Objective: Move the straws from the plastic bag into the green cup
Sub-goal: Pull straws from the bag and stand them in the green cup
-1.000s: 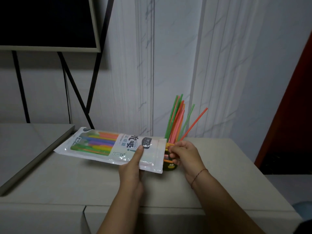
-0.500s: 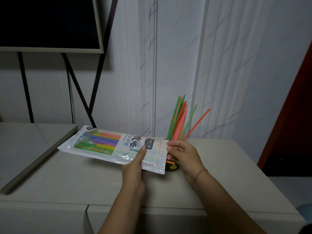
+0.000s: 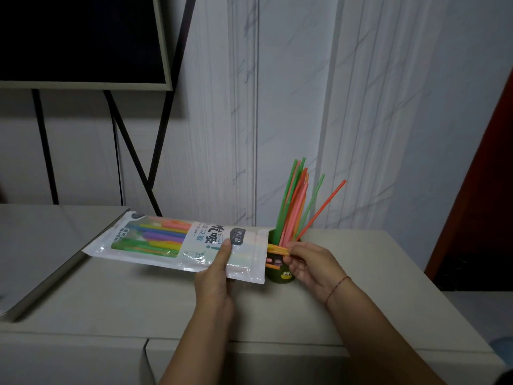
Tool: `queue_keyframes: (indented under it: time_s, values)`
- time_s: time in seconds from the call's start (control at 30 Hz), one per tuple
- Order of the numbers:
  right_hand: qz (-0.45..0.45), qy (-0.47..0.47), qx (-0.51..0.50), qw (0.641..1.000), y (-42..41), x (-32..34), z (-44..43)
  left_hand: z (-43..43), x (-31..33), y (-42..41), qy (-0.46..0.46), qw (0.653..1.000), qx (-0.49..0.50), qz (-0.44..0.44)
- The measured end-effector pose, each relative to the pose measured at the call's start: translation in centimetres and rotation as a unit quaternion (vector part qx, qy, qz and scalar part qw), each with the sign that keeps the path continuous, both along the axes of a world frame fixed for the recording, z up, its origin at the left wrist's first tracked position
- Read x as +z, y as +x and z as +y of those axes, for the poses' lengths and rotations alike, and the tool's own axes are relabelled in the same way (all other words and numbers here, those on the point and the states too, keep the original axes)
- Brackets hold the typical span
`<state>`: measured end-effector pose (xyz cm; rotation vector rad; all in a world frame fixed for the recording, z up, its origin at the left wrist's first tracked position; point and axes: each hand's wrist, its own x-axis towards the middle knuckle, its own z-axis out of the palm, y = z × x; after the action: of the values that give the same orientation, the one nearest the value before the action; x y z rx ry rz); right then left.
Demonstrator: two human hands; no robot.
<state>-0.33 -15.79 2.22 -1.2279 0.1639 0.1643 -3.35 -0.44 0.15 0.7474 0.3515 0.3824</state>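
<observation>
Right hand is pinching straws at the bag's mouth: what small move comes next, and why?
Probably draw the right hand rightward, sliding the pinched straws clear of the plastic bag, which the left hand steadies. Their tips barely protrude, and the green cup sits just behind.

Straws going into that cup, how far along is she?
Partly done. A bunch of coloured plastic straws already stands in the green cup. The right hand is pinching yellow straws at the mouth of the printed plastic bag, which the left hand holds. Many remain bagged.
</observation>
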Motion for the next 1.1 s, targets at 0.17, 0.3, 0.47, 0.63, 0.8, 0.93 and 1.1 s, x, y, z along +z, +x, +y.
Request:
queue_keyframes:
  time_s: [0.17, 0.3, 0.47, 0.63, 0.8, 0.93, 1.1]
  values:
    - [-0.025, -0.042, 0.052, 0.997, -0.2, -0.2, 0.6, -0.6, 0.0, -0.3, 0.025, 1.0, 0.0, 0.001]
    - [-0.065, -0.057, 0.024, 0.996, -0.3, -0.2, 0.9, -0.9, 0.1, -0.3, 0.023, 1.0, -0.002, 0.002]
    - [-0.048, -0.019, 0.021, 0.998, 0.1, 0.6, -1.2, 0.4, 0.0, -0.2, -0.034, 0.999, -0.001, 0.0]
    - [-0.063, -0.039, 0.042, 0.996, 0.3, 1.2, -3.5, 1.2, -0.1, 0.1, -0.098, 0.995, -0.002, 0.022]
    - [-0.082, -0.05, 0.058, 0.994, 0.2, 1.1, -3.2, 1.0, -0.5, 0.2, -0.113, 0.992, 0.002, 0.048]
    - [-0.064, 0.04, 0.053, 0.996, 0.1, 0.8, -1.8, 0.7, -0.5, 0.3, -0.105, 0.993, 0.003, 0.062]
    - [-0.005, 0.199, 0.04, 0.979, -0.2, 0.4, 0.2, 0.2, -0.3, 0.2, -0.113, 0.992, 0.003, 0.062]
